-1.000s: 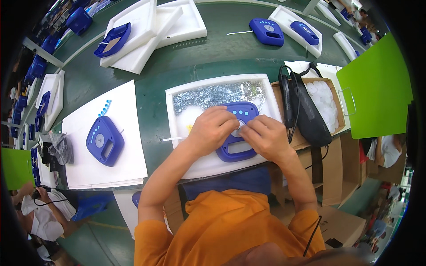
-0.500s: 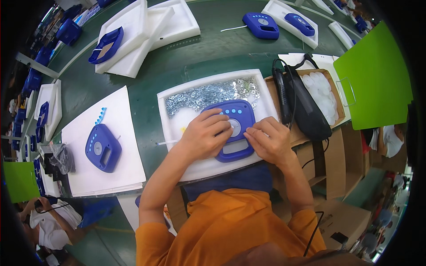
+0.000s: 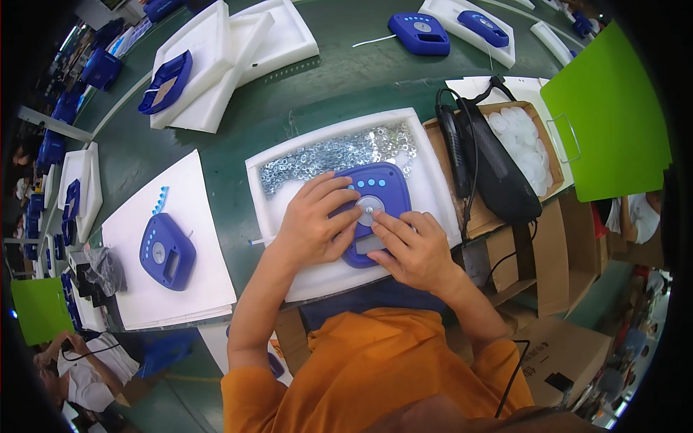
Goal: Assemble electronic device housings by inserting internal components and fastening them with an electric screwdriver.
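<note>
A blue plastic housing [image 3: 393, 189] with a handle opening lies on the near part of a white foam tray [image 3: 254, 167]. Light-blue buttons line its top, and a round pale disc [image 3: 369, 209] with a small metal piece at its centre sits in its middle. My left hand [image 3: 317, 219] grips the housing's left side, fingers curled over its face beside the disc. Against the disc's lower edge rest the fingertips of my right hand [image 3: 411, 249]; its thumb is apart from them, near the handle opening, and nothing shows between. Many small metal rings [image 3: 317, 164] fill the tray's far part.
To the left, a similar blue housing [image 3: 167, 252] and a light-blue button strip [image 3: 159, 200] lie on white sheets [image 3: 209, 267]. A black pouch [image 3: 498, 169] lies by a cardboard box [image 3: 550, 155] of translucent discs. Foam trays [image 3: 289, 43] stand farther back.
My right hand has moved left from the housing's right edge to the disc, its fingers unpinching. My left hand has shifted slightly left on the housing. The view has shifted slightly.
</note>
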The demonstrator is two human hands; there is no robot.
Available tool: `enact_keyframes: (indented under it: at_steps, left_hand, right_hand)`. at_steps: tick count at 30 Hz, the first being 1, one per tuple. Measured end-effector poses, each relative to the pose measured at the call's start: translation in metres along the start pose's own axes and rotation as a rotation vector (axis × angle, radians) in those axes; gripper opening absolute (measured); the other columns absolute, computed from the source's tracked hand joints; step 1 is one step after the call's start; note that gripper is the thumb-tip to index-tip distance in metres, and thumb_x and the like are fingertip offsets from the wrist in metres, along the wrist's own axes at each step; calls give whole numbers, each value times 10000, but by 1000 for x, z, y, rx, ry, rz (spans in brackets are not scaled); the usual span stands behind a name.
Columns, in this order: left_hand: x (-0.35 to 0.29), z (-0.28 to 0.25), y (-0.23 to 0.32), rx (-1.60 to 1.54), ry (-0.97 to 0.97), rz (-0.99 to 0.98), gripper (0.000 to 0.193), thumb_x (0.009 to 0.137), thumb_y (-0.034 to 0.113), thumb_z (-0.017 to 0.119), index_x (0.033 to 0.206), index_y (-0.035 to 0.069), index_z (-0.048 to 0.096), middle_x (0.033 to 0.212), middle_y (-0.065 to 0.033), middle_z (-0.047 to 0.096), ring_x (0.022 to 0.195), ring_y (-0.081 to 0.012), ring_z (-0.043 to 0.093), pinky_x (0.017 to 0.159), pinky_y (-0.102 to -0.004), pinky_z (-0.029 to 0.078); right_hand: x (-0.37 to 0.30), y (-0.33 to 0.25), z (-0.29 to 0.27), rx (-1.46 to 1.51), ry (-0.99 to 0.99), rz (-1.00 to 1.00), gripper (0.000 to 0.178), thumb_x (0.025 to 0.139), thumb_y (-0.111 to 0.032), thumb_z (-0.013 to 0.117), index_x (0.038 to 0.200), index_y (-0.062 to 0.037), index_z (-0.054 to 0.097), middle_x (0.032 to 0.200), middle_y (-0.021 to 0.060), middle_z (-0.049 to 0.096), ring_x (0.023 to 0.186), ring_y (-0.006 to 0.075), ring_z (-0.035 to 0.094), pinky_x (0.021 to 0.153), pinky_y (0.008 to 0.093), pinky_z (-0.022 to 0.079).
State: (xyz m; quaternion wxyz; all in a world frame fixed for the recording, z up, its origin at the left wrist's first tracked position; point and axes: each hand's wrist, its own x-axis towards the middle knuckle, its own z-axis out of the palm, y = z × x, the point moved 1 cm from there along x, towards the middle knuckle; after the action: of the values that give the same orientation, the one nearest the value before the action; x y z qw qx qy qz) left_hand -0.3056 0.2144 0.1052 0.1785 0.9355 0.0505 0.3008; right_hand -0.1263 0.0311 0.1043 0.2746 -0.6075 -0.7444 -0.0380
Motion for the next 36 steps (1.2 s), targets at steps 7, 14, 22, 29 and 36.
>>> enact_keyframes:
  at_steps: [7, 14, 22, 29, 36]
  left_hand:
    - [-1, 1, 0, -1, -10, -5, 222, 822, 103, 808, 1036, 69, 856, 1214, -105, 788, 1301, -348, 728, 1196, -561, 552]
    - [0, 0, 0, -4, -22, -21, 257, 806, 78, 813, 1053, 85, 884, 1210, -100, 807, 1292, -343, 748, 1193, -573, 566]
    - [-1, 1, 0, -9, -25, -26, 252, 804, 82, 812, 1045, 79, 886, 1197, -99, 809, 1283, -343, 751, 1196, -572, 565]
    - [0, 1, 0, -6, -21, -29, 260, 798, 85, 812, 1047, 79, 887, 1196, -102, 813, 1287, -343, 751, 1197, -576, 563]
    - [-1, 0, 2, -17, -34, -26, 251, 795, 91, 810, 1034, 83, 888, 1189, -97, 812, 1291, -346, 749, 1198, -586, 560]
  right_hand:
    - [-1, -2, 4, -12, 28, 13, 457, 932, -336, 887, 1251, -15, 816, 1412, 108, 779, 1064, 283, 674, 880, 404, 606]
    - [-1, -1, 3, 8, 22, 35, 448, 930, -324, 890, 1250, -19, 819, 1406, 103, 782, 1062, 289, 676, 894, 395, 631]
    - [-3, 0, 4, 9, 29, 43, 451, 930, -331, 890, 1251, -21, 824, 1417, 97, 783, 1048, 282, 677, 881, 385, 632]
    - [-1, 1, 3, 14, 33, 33, 451, 921, -330, 896, 1245, -23, 828, 1418, 96, 785, 1034, 271, 677, 856, 382, 630]
    - [-1, 0, 4, -7, 42, 20, 445, 918, -327, 896, 1234, -21, 830, 1408, 107, 789, 1023, 254, 679, 820, 367, 624]
